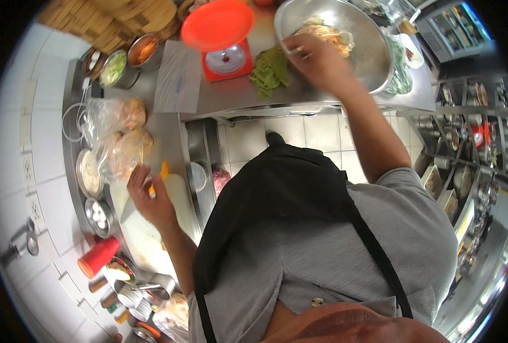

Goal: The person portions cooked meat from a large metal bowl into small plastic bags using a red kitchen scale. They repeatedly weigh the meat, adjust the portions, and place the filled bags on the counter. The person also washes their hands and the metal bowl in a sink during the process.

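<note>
My right hand [312,55], blurred, is over the near left rim of a large steel bowl [372,64] that holds a pile of shredded food [327,36]; whether it holds anything cannot be told. Left of the bowl lie green leaves [271,70], beside a red dial kitchen scale [227,62] with a red pan [218,23]. My left hand [149,193] has its fingers apart above a white cutting board [151,240], close to the yellow handle of a knife [164,171] whose blade lies on the board. Bagged, rounded brown food [129,148] sits just beyond that hand.
A clear plastic bag [177,77] lies left of the scale. Pots of shredded carrot [144,51] and chopped greens [114,70] stand at the back left. Eggs in a steel bowl [99,216] and stacked red cups [97,257] line the wall side. Bamboo steamers [112,21] stand behind.
</note>
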Demonstrator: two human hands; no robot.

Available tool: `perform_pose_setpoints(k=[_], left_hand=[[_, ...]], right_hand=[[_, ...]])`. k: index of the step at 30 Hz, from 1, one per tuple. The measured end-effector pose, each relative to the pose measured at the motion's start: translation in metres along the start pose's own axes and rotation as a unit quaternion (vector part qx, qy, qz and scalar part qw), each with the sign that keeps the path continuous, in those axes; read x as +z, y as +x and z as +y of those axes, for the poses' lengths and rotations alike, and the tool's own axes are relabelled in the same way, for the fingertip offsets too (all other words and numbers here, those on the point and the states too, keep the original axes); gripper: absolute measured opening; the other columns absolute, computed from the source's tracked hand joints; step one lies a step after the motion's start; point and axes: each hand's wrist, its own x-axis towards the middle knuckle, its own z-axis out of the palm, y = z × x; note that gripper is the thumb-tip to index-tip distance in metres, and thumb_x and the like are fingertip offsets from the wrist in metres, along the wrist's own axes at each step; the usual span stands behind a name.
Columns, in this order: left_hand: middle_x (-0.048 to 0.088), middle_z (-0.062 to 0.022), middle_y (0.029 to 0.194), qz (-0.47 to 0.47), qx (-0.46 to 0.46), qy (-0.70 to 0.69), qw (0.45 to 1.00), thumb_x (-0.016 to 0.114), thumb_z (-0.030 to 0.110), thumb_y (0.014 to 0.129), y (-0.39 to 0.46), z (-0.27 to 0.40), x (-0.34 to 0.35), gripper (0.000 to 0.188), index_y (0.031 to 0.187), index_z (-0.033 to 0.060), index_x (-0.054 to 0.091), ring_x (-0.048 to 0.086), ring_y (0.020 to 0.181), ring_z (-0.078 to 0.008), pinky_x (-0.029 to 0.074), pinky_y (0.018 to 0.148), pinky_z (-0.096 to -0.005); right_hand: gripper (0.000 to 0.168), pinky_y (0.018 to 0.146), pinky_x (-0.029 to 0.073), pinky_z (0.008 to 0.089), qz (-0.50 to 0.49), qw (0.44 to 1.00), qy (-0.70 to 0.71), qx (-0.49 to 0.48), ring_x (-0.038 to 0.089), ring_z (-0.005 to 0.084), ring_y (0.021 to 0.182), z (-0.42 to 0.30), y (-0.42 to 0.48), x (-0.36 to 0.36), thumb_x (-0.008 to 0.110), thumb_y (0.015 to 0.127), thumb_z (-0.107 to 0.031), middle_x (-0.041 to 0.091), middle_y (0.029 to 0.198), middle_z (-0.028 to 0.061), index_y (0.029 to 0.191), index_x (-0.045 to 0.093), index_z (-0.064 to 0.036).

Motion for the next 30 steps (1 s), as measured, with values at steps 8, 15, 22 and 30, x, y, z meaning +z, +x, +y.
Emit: perform_pose_setpoints(k=[8, 15, 22, 30], left_hand=[[0.07, -0.0165, 0.117, -0.276, 0.176, -0.068, 0.942, 0.073, 0.015, 0.089, 0.076, 0.114, 0.155, 0.031, 0.118, 0.0064, 0.07, 0.065, 0.115, -0.0336, 0.052, 0.098, -0.0414], [0.061, -0.0182, 0.125, -0.308, 0.155, 0.07, 0.936, 0.07, 0.024, 0.088, 0.052, 0.075, 0.302, 0.046, 0.131, 0.0095, 0.062, 0.062, 0.118, -0.038, 0.051, 0.099, -0.0493], [0.061, -0.0179, 0.112, -0.39, 0.112, 0.133, 0.904, 0.069, 0.021, 0.087, 0.068, 0.078, 0.313, 0.04, 0.125, 0.0085, 0.064, 0.065, 0.107, -0.0395, 0.053, 0.093, -0.0504], [0.067, -0.0154, 0.113, -0.199, -0.021, 0.049, 0.979, 0.073, 0.031, 0.088, 0.128, 0.002, 0.217, 0.032, 0.11, 0.0082, 0.07, 0.065, 0.108, -0.0361, 0.052, 0.093, -0.0473]], right_hand=[[0.03, 0.086, 0.056, 0.0342, 0.107, 0.989, -0.041, 0.09, 0.074, 0.0232, 0.098, 0.126, 0.006, -0.123, 0.066, 0.099, -0.023, 0.074, 0.115, 0.0106, 0.125, 0.07, -0.007], [0.034, 0.087, 0.054, 0.0292, 0.01, 0.996, 0.092, 0.02, 0.069, 0.0153, 0.094, 0.107, 0.03, -0.078, 0.067, 0.096, -0.008, 0.071, 0.118, 0.0094, 0.13, 0.067, -0.006], [0.038, 0.089, 0.054, 0.0315, -0.172, 0.97, 0.134, -0.104, 0.068, 0.0194, 0.094, 0.01, 0.036, -0.042, 0.066, 0.092, 0.0, 0.068, 0.119, 0.0135, 0.13, 0.067, -0.003], [0.038, 0.085, 0.055, 0.0321, -0.131, 0.987, 0.073, -0.051, 0.069, 0.0181, 0.089, 0.021, 0.016, -0.034, 0.065, 0.092, 0.001, 0.068, 0.12, 0.014, 0.129, 0.067, -0.002]])
